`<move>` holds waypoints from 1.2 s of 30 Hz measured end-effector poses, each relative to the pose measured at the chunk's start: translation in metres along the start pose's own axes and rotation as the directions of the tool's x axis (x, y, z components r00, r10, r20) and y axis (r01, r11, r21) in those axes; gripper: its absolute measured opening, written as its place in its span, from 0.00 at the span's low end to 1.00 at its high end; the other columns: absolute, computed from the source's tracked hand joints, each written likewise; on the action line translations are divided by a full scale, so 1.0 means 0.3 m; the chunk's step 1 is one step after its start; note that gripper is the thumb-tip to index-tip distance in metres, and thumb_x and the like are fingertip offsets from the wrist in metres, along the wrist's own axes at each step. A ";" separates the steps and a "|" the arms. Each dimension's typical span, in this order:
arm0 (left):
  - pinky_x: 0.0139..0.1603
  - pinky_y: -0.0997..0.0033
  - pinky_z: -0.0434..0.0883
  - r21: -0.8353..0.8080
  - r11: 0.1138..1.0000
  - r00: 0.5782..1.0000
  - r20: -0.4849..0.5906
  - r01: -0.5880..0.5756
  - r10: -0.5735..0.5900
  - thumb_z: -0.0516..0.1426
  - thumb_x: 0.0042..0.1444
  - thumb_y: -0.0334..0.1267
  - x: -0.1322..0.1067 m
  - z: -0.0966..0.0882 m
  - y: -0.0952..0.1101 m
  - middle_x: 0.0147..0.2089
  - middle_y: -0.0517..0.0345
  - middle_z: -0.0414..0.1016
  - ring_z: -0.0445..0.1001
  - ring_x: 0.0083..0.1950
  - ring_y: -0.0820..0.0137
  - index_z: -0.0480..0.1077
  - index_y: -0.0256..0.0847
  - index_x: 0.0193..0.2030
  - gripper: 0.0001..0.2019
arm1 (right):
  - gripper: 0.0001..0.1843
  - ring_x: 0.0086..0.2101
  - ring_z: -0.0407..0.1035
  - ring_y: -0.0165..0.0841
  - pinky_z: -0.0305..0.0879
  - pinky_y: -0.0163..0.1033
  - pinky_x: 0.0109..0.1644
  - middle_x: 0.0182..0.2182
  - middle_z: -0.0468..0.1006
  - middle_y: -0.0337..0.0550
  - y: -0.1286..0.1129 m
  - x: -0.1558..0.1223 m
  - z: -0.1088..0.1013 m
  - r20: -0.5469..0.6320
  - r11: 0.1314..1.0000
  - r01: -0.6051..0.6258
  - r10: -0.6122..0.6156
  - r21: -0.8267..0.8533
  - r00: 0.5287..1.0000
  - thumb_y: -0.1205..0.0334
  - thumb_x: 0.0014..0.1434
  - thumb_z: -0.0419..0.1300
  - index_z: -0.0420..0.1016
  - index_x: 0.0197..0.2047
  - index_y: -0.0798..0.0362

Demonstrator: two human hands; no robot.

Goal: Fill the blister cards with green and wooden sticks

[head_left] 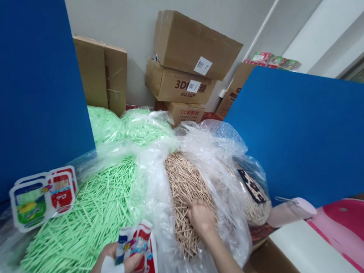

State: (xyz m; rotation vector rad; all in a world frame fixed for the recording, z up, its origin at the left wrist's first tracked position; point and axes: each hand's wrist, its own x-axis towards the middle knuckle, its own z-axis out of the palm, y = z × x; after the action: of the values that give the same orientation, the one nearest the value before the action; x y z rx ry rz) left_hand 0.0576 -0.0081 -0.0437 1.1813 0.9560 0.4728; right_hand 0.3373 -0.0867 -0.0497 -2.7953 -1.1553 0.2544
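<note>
My left hand [113, 260], with white wrapping around its thumb or finger, grips several printed pouches [139, 248] in red, blue and white. They are fanned above the near edge of the green sticks [90, 214], which fill a clear plastic bag. Over the thin brown sticks [186, 178] in the neighbouring bag, my right hand [201, 216] is closed, its fingertips down among them. A few sticks seem to be pinched there, though the fingertips are partly hidden. Two more printed pouches [46, 196], showing green and red panels, lie on the left edge of the green bag.
Blue panels [321, 133] stand on both sides. Cardboard boxes [195, 43] are stacked against the back wall. At right are a pink cup [291, 211], a pink plastic stool-like item [348, 232] and an open carton [271, 271]. Loose clear plastic [153, 173] lies between the bags.
</note>
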 end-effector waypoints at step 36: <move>0.25 0.74 0.64 0.019 0.984 0.974 0.143 -0.178 0.174 0.65 0.43 0.41 0.027 0.142 0.127 0.20 0.61 0.69 0.65 0.22 0.72 0.69 0.35 0.22 0.12 | 0.19 0.27 0.69 0.31 0.70 0.42 0.35 0.27 0.69 0.35 -0.083 -0.066 -0.212 -0.041 -0.177 0.028 -0.069 0.984 0.997 0.46 0.53 0.62 0.67 0.41 0.49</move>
State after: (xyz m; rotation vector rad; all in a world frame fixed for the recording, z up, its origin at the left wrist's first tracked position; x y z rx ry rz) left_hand 0.1032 -0.0126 -0.0085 1.3168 0.7431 0.5102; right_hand 0.3188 -0.0853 0.0190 -1.1715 -0.4730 0.7802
